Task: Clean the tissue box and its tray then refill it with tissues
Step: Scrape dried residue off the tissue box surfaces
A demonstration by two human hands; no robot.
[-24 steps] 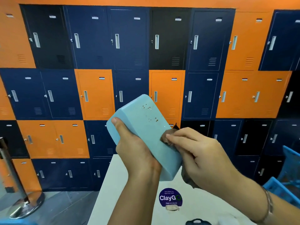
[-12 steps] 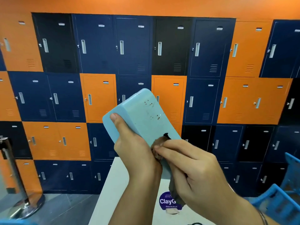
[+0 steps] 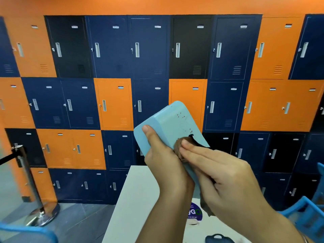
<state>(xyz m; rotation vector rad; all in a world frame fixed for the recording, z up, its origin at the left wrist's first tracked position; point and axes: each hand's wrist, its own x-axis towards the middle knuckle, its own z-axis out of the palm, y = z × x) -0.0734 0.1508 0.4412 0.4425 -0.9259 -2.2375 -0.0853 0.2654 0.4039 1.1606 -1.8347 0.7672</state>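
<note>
The job is in the middle of the cleaning part. The blue tissue box (image 3: pixel 168 123) is up in the air, tilted, above the near end of the white table (image 3: pixel 140 199). It has the wall of lockers (image 3: pixel 114 50) behind it. A few small brown spots (image 3: pixel 180 116) show on its flat face near the top end, so I think the wiping is not done yet. No tray shows here, and no new tissues either. So cleaning the tray and filling the box look like they are left to do.

The left hand (image 3: pixel 168 165) grips the box from below. Its thumb (image 3: pixel 149 134) lies flat on the narrow side of the box, and the other fingers are hidden behind it.

The right hand (image 3: pixel 228 181) has its fingers (image 3: pixel 196 149) straight and close together. They press a brown cloth (image 3: pixel 178 146) flat on the face of the box, and the cloth sits between the fingertips and the box. The spots are higher up the box than the cloth, apart from it, so the fingers likely need to slide up to reach them. More cloth hangs down under the palm. I cannot tell how the right thumb lies.
</note>
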